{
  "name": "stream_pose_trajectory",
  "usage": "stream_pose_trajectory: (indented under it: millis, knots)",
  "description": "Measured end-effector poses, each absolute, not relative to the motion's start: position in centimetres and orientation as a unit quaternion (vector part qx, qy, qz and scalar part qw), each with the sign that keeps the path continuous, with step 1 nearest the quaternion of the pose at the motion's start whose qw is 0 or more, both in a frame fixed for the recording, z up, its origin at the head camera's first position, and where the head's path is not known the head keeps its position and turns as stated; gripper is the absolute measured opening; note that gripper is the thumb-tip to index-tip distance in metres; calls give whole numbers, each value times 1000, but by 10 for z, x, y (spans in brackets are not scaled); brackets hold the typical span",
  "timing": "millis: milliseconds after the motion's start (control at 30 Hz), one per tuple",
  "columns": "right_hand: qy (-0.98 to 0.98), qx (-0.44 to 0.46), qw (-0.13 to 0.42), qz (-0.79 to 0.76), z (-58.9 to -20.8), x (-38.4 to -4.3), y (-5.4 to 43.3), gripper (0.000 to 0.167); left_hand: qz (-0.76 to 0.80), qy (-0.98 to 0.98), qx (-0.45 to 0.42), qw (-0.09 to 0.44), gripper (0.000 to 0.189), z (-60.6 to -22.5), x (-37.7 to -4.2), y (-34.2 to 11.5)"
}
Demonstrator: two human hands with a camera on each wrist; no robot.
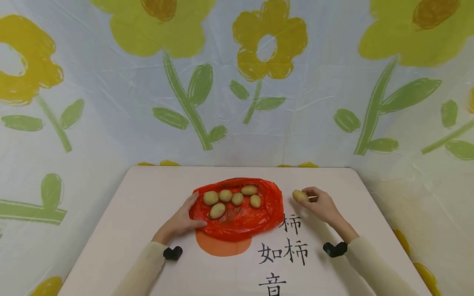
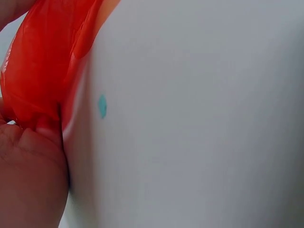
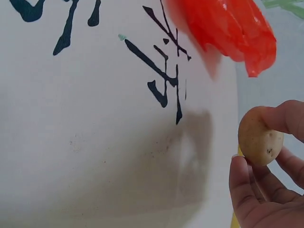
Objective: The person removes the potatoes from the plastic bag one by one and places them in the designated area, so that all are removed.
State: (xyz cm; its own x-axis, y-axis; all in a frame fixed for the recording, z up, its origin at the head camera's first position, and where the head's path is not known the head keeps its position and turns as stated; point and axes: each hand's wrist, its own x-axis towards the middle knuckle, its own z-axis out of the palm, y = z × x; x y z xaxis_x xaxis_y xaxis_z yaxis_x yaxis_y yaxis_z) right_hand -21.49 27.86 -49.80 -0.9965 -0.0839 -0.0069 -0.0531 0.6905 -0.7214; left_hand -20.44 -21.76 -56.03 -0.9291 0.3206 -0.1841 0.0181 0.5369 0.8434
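A red plastic bag (image 1: 237, 224) lies spread wide on the table, its mouth facing up. Several small potatoes (image 1: 237, 199) rest inside it, mostly toward the left and back. At the bag's left side my left hand (image 1: 184, 218) holds its edge, with the thumb along the front; in the left wrist view the red film partly hides the fingers. To the right of the bag, my right hand (image 1: 321, 204) pinches one potato (image 3: 259, 135) between thumb and fingers. That potato is held above the table, apart from the bag.
The pale table (image 1: 140, 197) bears black printed characters (image 1: 283, 250) and an orange printed shape (image 1: 224, 246) in front of the bag. Behind and at both sides hangs a flower-patterned cloth (image 1: 237, 139).
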Motion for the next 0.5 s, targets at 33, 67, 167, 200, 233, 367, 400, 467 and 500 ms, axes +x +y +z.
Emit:
stream_pose_trajectory:
  millis: [33,67,167,200,233,367,400,467,500]
  knots:
    - [920,-37,20,-389,-499,-216,279,44,472,861,97,161,118,-560,-204,-217]
    - [921,-38,20,-388,-501,-218,278,43,473,861,97,161,118,-559,-205,-217]
    - [921,-41,24,-387,-506,-222,277,43,470,862,98,160,119,-557,-205,-217]
    - [921,-41,26,-386,-507,-223,277,43,468,864,99,160,119,-556,-205,-217]
    - [921,-39,28,-386,-508,-224,277,42,468,864,98,161,120,-556,-205,-218]
    - [923,-32,29,-383,-512,-225,276,43,474,860,100,164,119,-557,-205,-218]
    - [923,-31,27,-382,-512,-225,277,43,475,859,99,165,119,-558,-205,-218]
    - [924,-28,22,-381,-513,-226,277,44,475,859,99,164,118,-559,-204,-219]
    - [924,-24,19,-381,-514,-226,277,44,476,859,99,164,118,-559,-204,-219]
